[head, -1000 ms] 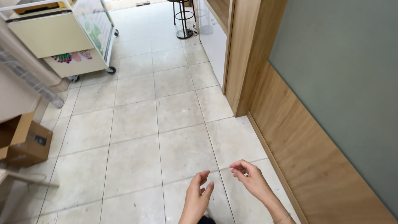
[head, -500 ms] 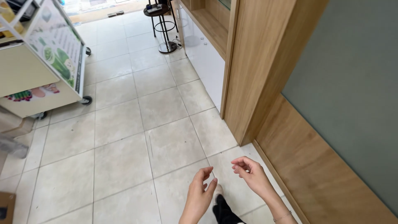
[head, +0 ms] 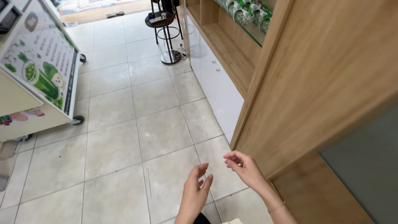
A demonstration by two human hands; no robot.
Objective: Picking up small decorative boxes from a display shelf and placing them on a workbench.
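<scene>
My left hand [head: 195,191] hangs low in front of me over the tiled floor [head: 161,132], fingers loosely curled and apart, holding nothing. Just to its right, my right hand [head: 244,166] is raised a little higher, fingers bent with the tips pinched lightly toward the thumb, nothing visible in it. A thin bracelet circles the right wrist. The two hands are close together but do not touch. The right hand is nearest to the wooden wall panel [head: 315,83].
A wheeled cart with a green picture sign [head: 41,70] stands at the left. On the right run white cabinet doors [head: 219,87] under a wooden shelf with green-tied jars [head: 244,14]. A black stool [head: 163,33] stands at the far end by a doorway.
The view has swung forward and right along the floor. The cart and shelf have come nearer, and the cardboard box at the left has left the view. Both hands keep the same loose pose.
</scene>
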